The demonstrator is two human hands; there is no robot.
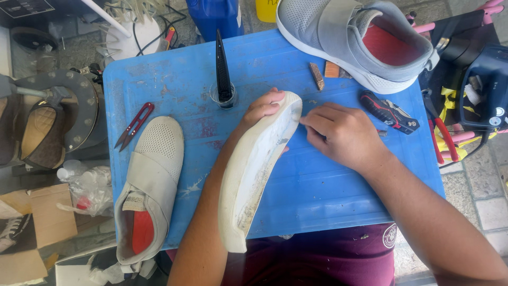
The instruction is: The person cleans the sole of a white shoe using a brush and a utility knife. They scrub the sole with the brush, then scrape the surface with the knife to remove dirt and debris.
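Here the left hand (263,110) is closed around the toe end of a detached white shoe sole (257,169), thumb and a fingertip showing over the upper edge while the rest of the fingers are hidden behind it. The sole stands on edge, tilted, its heel end reaching down past the near edge of the blue table (328,196) toward the person's maroon shirt (323,259). The right hand (341,135) has its fingers drawn together at the sole's toe rim — pinched on the edge or on something small there, I cannot tell which, since the fingertips hide the contact.

On the table left of the sole lies a white strap shoe (151,185) with a red insole, its heel hanging over the near edge. Red thread snips (134,126) lie just beyond it. A black pointed tool (222,66) stands upright in a small clear cup. At the far right corner sits a grey strap shoe (354,39), partly cut off by the frame — two small brown blocks (317,76) near its sole. A red-and-black utility knife (389,112) lies right of the right hand.
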